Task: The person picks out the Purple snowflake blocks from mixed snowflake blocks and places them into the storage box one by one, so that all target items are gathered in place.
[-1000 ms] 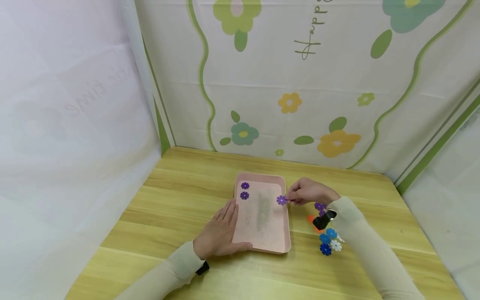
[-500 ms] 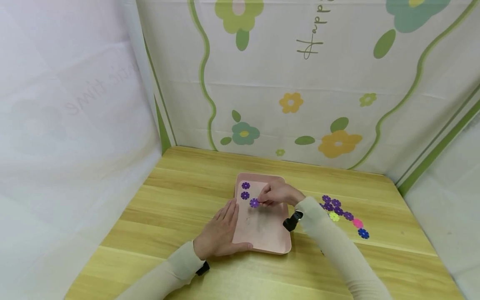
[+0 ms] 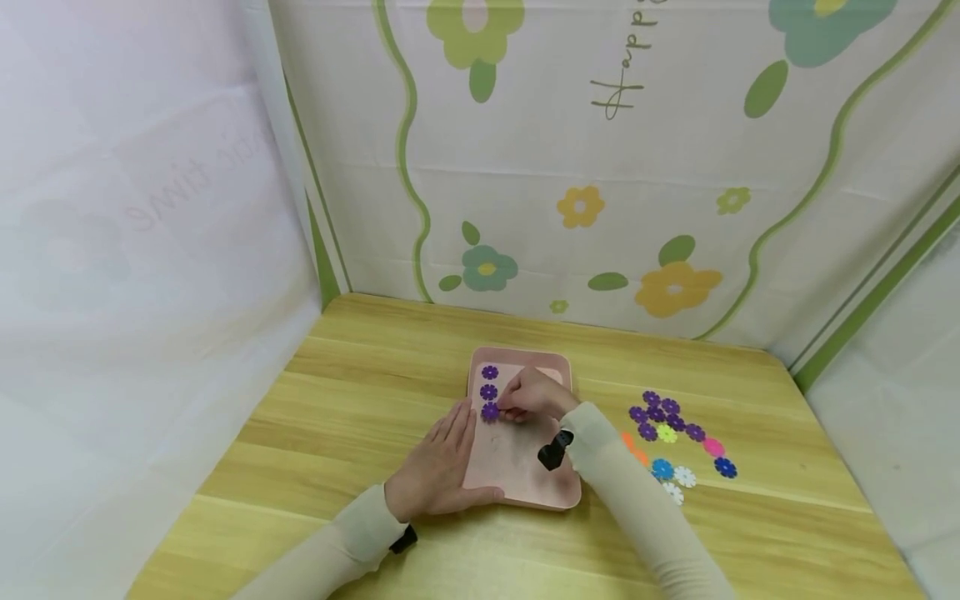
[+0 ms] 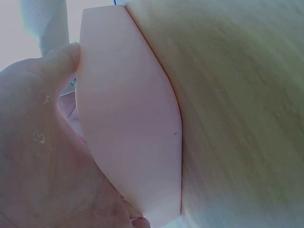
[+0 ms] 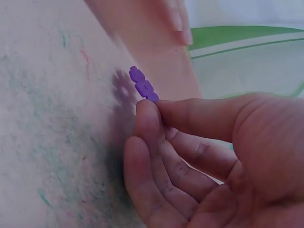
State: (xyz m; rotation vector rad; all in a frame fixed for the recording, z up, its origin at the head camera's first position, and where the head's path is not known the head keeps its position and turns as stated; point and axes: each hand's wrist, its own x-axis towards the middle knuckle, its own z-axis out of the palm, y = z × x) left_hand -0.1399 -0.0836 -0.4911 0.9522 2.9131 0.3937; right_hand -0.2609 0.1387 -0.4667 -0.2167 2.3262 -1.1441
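My right hand (image 3: 534, 394) is over the pink tray (image 3: 525, 487), pinching a purple flower-shaped disc (image 5: 143, 84) between thumb and index finger. In the right wrist view the disc is tilted on edge close over the tray floor, its shadow beside it. Two more purple discs (image 3: 489, 382) lie in a column along the tray's left side, just beyond the held one. My left hand (image 3: 435, 467) rests along the tray's near left corner with fingers straight and thumb spread; in the left wrist view its thumb touches the rim above the pink outer wall (image 4: 128, 114).
Right of the tray, several purple discs (image 3: 656, 412) lie clustered on the wooden table (image 3: 360, 367). Near them are a yellow disc (image 3: 667, 433), a pink one (image 3: 714, 447), blue, white and orange ones. A patterned white cloth (image 3: 525, 150) stands behind the table.
My right hand has carried the purple disc left from the tray's right rim to below the two discs at the left side. The left hand has stayed in place.
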